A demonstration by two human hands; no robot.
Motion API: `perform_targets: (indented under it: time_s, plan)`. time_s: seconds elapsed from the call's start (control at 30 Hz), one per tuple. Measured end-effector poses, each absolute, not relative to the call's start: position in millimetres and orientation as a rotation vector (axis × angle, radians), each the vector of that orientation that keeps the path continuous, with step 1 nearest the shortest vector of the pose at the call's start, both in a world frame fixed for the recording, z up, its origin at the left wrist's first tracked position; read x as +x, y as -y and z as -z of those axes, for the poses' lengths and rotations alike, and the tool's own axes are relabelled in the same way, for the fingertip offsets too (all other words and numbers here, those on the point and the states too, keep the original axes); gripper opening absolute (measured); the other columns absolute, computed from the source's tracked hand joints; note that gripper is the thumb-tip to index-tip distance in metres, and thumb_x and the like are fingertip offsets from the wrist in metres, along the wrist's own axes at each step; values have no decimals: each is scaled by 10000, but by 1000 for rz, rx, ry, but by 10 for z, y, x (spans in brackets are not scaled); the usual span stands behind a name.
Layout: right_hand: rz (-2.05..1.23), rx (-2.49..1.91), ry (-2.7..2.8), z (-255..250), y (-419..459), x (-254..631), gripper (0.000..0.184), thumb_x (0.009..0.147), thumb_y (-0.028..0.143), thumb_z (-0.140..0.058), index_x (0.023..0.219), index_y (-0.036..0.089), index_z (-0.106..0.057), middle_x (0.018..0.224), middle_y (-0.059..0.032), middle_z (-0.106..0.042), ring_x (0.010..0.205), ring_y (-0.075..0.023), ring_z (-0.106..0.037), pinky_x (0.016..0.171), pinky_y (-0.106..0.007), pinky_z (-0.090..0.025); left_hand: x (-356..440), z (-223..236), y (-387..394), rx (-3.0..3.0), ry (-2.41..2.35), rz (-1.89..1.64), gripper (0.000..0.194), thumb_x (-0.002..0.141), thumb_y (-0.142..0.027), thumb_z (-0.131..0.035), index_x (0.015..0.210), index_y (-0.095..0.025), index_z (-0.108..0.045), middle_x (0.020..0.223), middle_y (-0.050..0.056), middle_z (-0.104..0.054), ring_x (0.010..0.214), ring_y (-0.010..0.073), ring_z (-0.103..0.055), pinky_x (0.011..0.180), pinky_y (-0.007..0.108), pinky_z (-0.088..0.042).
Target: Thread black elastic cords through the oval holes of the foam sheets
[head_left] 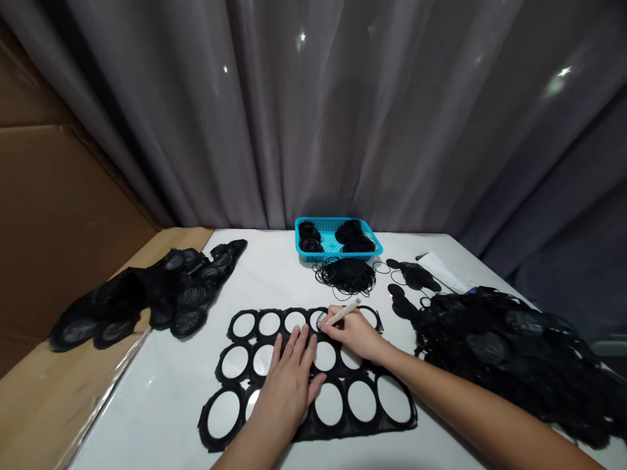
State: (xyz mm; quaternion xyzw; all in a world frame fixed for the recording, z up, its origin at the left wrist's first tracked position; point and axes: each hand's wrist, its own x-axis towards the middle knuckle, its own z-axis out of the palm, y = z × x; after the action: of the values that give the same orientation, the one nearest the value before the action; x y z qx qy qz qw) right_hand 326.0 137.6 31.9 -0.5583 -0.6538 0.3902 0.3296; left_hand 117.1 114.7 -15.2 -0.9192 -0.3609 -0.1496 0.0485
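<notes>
A black sheet (230,385) with rows of round cut-out holes lies flat on the white table (161,391) in front of me. My left hand (289,375) rests flat on the sheet's middle, fingers stretched out. My right hand (355,333) is closed round a thin white pen-like tool (343,312), whose tip touches the sheet near a hole in the far row.
A blue basket (327,238) with black rings and discs stands at the table's far side. Thin black rings (345,274) and black discs (414,274) lie before it. Heaps of black sheets (509,346) sit right and another heap (147,294) left. Cardboard (49,215) stands left; a curtain hangs behind.
</notes>
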Motion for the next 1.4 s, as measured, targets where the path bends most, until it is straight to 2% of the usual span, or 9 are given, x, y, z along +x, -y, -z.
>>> perform_targets:
  time_s: [0.23,0.37,0.47,0.53,0.73,0.83,0.97,1.07,1.4]
  plan:
    - [-998,-1438,1765,-335,-1386,3262,106,891,211,-580,797,195,-628,856,-16,-711,821,-172,-642,758,-269,-469,1175,182,-1142,-2812,1130,483,542,968,-362,-524,1467,-168,-436,1538,145,-428,1420,321,-393,1124,556,-350]
    - [-756,-1368,1973,-238,-1292,3221,103,932,203,-547,866,197,-626,896,-44,-699,857,-187,-623,791,-296,-465,1174,173,-1136,-2823,1131,471,544,962,-349,-527,1467,-168,-439,1535,142,-432,1416,317,-401,1117,554,-360]
    - [-501,-1305,2220,-155,-1258,3204,119,948,182,-515,985,186,-628,953,-90,-691,927,-224,-599,836,-343,-448,1177,154,-1125,-2801,1169,448,540,944,-327,-546,1458,-184,-457,1537,129,-431,1412,360,-394,1103,639,-326]
    - [-369,-1336,2295,-166,-1336,3275,126,937,161,-514,992,186,-624,950,-96,-689,926,-233,-596,853,-358,-434,1182,139,-1117,-2784,1197,422,543,933,-322,-562,1454,-201,-469,1543,114,-425,1415,401,-370,1078,704,-304]
    - [-50,-1673,1726,-503,-1848,3764,164,942,198,-436,844,206,-568,933,-100,-691,865,-248,-614,801,-346,-435,1177,82,-1106,-2817,1230,388,560,934,-360,-591,1463,-233,-462,1541,105,-432,1437,416,-321,1066,717,-312]
    - [-233,-1646,1634,-564,-1915,3699,158,924,252,-460,792,218,-540,886,-73,-692,798,-227,-614,722,-310,-432,1105,38,-1127,-2871,1208,423,576,945,-388,-587,1478,-235,-430,1542,117,-428,1438,372,-343,1079,661,-348]
    - [-760,-1523,1704,-444,-1766,3257,222,882,326,-550,694,224,-485,706,1,-636,675,-173,-572,622,-257,-406,919,23,-1155,-2781,1242,498,528,970,-389,-539,1439,-159,-463,1513,178,-452,1418,342,-391,1104,602,-357]
    - [-1016,-1437,1732,-344,-1623,2972,213,860,322,-600,705,215,-500,739,10,-662,692,-160,-578,631,-248,-409,799,52,-1146,-2739,1223,471,483,982,-374,-511,1408,-147,-495,1486,182,-486,1388,346,-438,1084,606,-381]
    - [-1103,-1386,1755,-317,-1518,2808,149,887,279,-605,765,195,-593,859,-11,-707,809,-172,-629,743,-263,-442,783,92,-1098,-2718,1251,466,510,963,-365,-537,1432,-172,-478,1511,145,-466,1396,339,-427,1096,586,-371]
